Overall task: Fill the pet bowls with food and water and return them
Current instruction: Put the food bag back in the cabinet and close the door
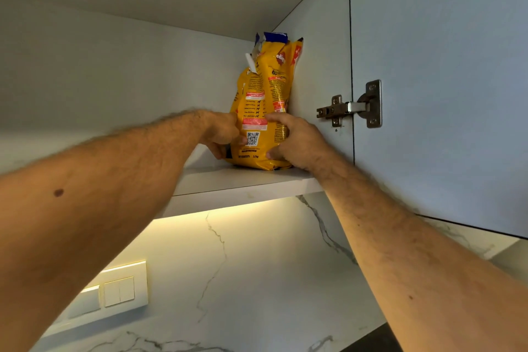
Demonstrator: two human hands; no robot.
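An open wall cabinet [114, 71] fills the upper view, its inner panels smooth, matte and pale grey. Its flat door [443, 66] stands swung out at the right, plain and blue-grey. Below runs a glossy white marble wall [257, 266] with thin grey veins, lit warm yellow from under the cabinet. The cabinet's floor is a thick white shelf [228, 183] with a square front edge. On it, in the back right corner against the side panel, stands the bag [264, 100] of pet food: crinkled yellow plastic, upright, with its top rolled and folded over, printed with red and white panels and a QR code. The left hand [220, 131] is curled on the bag's lower left edge, fingers closed on it. The right hand [297, 140] clasps the lower right side, thumb across the front. A steel hinge [351, 107] joins door and cabinet. A cream rectangular switch plate [114, 291] sits on the marble.
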